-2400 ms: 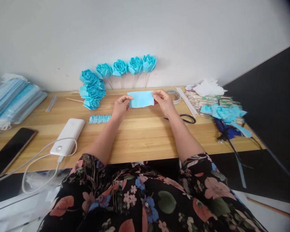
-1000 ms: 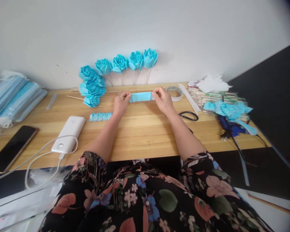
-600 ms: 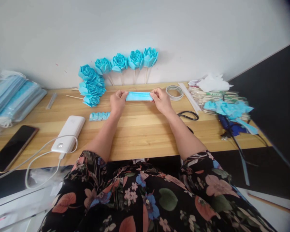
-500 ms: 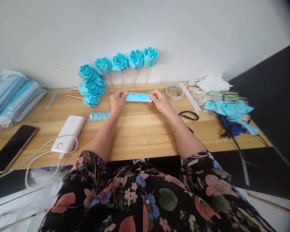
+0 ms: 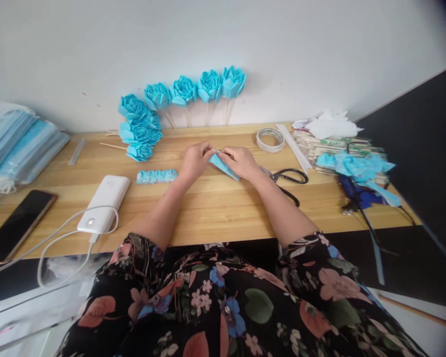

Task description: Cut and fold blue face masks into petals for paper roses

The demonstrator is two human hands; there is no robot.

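Between my two hands, over the middle of the wooden table (image 5: 223, 218), is a blue fabric strip (image 5: 225, 167), now bent at an angle. My left hand (image 5: 197, 159) pinches its upper left end. Fingers of my right hand (image 5: 241, 161) close on the strip right beside the left fingertips, and a flap slants down under the right hand. Left of my left hand lies a row of folded blue petals (image 5: 156, 176). Black-handled scissors (image 5: 290, 177) lie partly hidden behind my right forearm.
Blue fabric roses (image 5: 184, 91) on sticks lean on the wall, with more stacked (image 5: 139, 129) at left. A tape roll (image 5: 270, 140), stick bundles (image 5: 308, 148) and blue scraps (image 5: 360, 166) are right. Face masks (image 5: 22, 148), a phone (image 5: 20, 223) and a corded power bank (image 5: 104, 203) are left.
The strip was stretched flat between my hands; now it is folded over. My hands have come together, and the scissors and petal row show more.
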